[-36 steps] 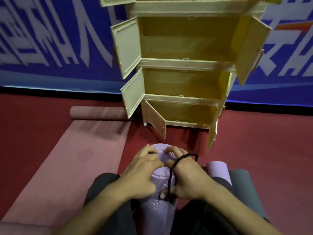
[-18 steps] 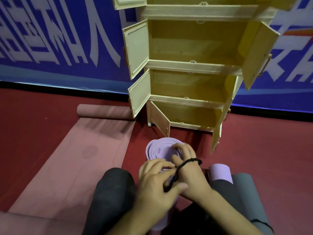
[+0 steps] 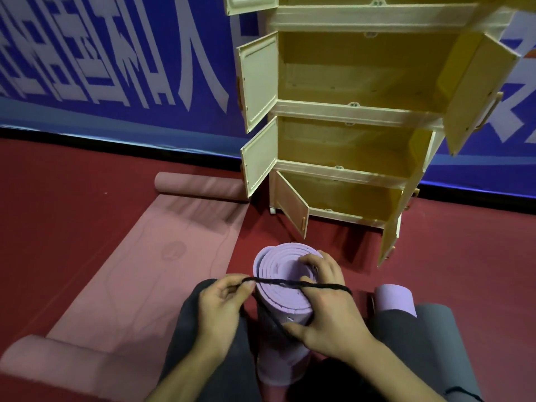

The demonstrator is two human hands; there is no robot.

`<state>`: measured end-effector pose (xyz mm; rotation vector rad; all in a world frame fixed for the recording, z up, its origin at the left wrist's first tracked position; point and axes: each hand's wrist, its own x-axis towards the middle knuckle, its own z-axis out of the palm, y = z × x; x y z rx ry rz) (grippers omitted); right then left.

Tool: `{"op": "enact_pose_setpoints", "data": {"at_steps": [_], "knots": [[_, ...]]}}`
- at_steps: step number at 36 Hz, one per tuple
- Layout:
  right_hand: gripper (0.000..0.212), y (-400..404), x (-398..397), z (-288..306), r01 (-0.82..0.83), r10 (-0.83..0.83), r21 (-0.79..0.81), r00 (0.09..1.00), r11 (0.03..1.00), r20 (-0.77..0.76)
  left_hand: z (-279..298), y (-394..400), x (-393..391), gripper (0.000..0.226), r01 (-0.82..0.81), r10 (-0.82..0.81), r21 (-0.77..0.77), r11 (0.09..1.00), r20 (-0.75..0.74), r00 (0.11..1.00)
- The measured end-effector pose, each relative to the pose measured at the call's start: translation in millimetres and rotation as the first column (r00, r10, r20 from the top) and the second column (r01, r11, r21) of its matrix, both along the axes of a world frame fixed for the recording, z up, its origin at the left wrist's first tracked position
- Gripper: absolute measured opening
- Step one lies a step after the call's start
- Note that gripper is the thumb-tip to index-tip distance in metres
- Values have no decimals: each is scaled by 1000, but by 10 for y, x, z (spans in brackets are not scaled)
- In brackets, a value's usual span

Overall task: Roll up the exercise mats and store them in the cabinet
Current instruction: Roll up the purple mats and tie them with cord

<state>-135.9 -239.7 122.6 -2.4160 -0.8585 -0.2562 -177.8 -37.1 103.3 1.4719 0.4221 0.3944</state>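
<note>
Clearly, the cream cabinet (image 3: 356, 117) is stood against the blue banner (image 3: 116, 62) at the far edge of the red floor (image 3: 464, 271), with its doors swung open. Three open compartments are seen stacked one above another, and nothing is seen inside any of them; a fourth, at the top, is cut off by the frame.

Four mats are counted. One rolled purple mat (image 3: 285, 288) is held upright between the person's knees, its spiral end facing up. A second rolled purple mat (image 3: 396, 300) is laid just beside it to the right, touching a rolled grey mat (image 3: 443, 340). One pink mat (image 3: 139, 271) is spread flat on the floor to the left, with both of its ends curled.

One black cord (image 3: 293, 283) is stretched across the top of the upright roll. The left hand (image 3: 222, 311) is clamped on one end of the cord, pinched between thumb and fingers at the roll's left side. The right hand (image 3: 330, 314) is wrapped round the roll's right side, fingers curled over its top rim, and the cord is looped across that hand's back.
</note>
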Motion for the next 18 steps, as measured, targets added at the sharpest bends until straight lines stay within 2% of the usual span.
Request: {"op": "enact_pose_setpoints", "data": {"at_steps": [3,5,7,12,15,18], "knots": [[46,83,-79,3,-34,31,82,999,996,30,92,116,254,12,-50,46,-92,994,-41,998],[40,124,-138,-5,-51,45,124,998,991,48,149,147,421,16,-48,41,-92,995,-83,996],[40,132,-166,-33,-64,57,149,997,987,50,226,108,562,20,-17,5,-85,996,-136,991],[43,11,-74,-61,-16,13,162,1000,987,22,245,87,826,14,84,-150,-221,972,-300,942],[45,-61,-53,-34,-41,39,169,999,985,17,108,138,859,13,71,-199,-319,945,-390,899],[42,-62,-98,0,-82,78,194,997,978,26,19,131,854,17,70,-226,-344,936,-436,871]]}}
